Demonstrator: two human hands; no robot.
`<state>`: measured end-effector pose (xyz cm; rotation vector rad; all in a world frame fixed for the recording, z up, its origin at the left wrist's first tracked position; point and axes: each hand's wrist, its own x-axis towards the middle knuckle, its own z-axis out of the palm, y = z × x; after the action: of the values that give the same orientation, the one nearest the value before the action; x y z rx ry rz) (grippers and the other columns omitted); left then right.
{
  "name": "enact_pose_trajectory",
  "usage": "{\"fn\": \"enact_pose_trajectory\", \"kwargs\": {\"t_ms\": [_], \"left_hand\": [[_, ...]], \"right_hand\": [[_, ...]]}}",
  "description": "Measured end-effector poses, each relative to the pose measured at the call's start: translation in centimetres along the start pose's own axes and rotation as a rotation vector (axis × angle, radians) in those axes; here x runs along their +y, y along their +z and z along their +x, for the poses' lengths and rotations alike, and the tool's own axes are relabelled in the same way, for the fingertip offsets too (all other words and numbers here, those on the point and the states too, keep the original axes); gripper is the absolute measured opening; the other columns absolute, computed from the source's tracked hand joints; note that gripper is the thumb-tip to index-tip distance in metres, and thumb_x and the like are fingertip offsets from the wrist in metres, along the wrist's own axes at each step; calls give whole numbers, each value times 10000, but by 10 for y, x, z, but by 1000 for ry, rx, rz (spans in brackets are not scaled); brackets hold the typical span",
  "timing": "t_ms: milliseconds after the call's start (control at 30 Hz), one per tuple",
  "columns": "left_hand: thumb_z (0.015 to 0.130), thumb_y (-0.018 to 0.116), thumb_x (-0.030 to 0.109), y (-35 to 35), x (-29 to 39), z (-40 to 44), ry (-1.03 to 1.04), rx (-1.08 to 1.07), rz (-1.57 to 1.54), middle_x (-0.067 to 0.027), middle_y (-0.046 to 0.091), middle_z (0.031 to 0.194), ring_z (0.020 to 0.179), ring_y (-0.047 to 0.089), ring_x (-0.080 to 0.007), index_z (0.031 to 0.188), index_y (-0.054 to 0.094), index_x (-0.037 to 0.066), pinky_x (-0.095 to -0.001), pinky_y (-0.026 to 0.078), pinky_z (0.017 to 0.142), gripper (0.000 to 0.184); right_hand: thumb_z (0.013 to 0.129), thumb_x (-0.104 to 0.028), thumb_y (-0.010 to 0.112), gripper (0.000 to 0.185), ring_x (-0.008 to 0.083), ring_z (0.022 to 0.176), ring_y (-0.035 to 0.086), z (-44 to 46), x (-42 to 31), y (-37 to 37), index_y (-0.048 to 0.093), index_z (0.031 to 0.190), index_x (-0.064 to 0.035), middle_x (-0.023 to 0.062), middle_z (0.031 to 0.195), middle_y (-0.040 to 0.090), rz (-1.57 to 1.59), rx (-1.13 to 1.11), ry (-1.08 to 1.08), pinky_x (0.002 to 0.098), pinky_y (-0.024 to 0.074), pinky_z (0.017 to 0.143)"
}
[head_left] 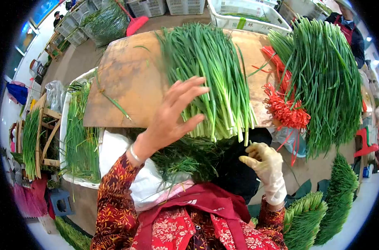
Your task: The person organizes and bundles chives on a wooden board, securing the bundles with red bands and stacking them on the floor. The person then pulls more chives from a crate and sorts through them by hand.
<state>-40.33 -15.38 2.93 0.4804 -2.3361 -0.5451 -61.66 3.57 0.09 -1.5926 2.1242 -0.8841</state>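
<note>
Chives [208,79] lie fanned on the board [122,79], green with pale stems.

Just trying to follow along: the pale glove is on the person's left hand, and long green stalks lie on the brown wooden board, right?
Not quite: the head view shows the pale glove on the right hand; the left hand is ungloved. The rest holds.

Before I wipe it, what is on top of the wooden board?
The wooden board bears green stalks, red ties and stray leaves, with a large pile of greens at its right end. Wood under them is hidden.
</note>
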Motion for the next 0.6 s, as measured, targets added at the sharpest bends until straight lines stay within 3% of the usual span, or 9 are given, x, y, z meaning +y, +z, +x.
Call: {"fn": "enact_pose_trajectory", "kwargs": {"t_ms": [100,233,367,433,500,567,600], "left_hand": [[853,585,238,19,-2,52,221,-130,0,-74,455,1328,1284,366,-251,1268,456,112,-442,218,1084,452],[904,490,341,53,-15,98,455,-354,125,-19,471,1326,1283,367,-212,1284,467,178,-455,195,1095,415],[927,438,358,69,-34,110,526,-529,134,3,537,1255,1248,412,-194,1216,535,173,-453,208,1090,357],[940,406,346,68,-41,106,410,-663,120,17,587,1183,1198,462,-182,1137,591,162,-450,219,1085,327],[943,390,333,68,-45,99,426,-635,91,13,597,1163,1164,489,-181,1102,607,162,-453,225,1081,319],[939,397,320,64,-44,96,416,-614,113,11,600,1152,1146,502,-181,1110,601,167,-458,231,1075,308],[929,408,301,63,-44,94,414,-615,117,1,605,1136,1135,508,-180,1109,597,164,-459,237,1071,294]], "right_hand": [[721,-341,717,261,249,583,583,8,-1,7,630,796,-107,50,701,621,-29,-2,-52,362,456,546],[805,-284,628,189,310,611,578,25,-15,2,614,774,-99,99,698,602,-242,15,-170,403,451,549],[820,-258,586,167,328,593,580,47,-15,11,599,757,-104,104,689,603,-266,52,-209,420,462,552],[814,-250,586,162,338,620,595,54,-11,18,594,751,-102,108,690,608,-252,1,-251,420,474,571],[795,-200,605,114,326,662,598,51,-15,10,609,795,-85,129,677,598,-225,-18,-244,407,461,574],[832,-372,575,285,344,721,611,47,-16,-10,626,841,-92,140,714,620,-128,-370,-72,416,480,636],[827,-426,572,341,339,748,614,42,-6,-15,634,875,-94,149,744,627,-38,-329,-29,414,478,654]]}}
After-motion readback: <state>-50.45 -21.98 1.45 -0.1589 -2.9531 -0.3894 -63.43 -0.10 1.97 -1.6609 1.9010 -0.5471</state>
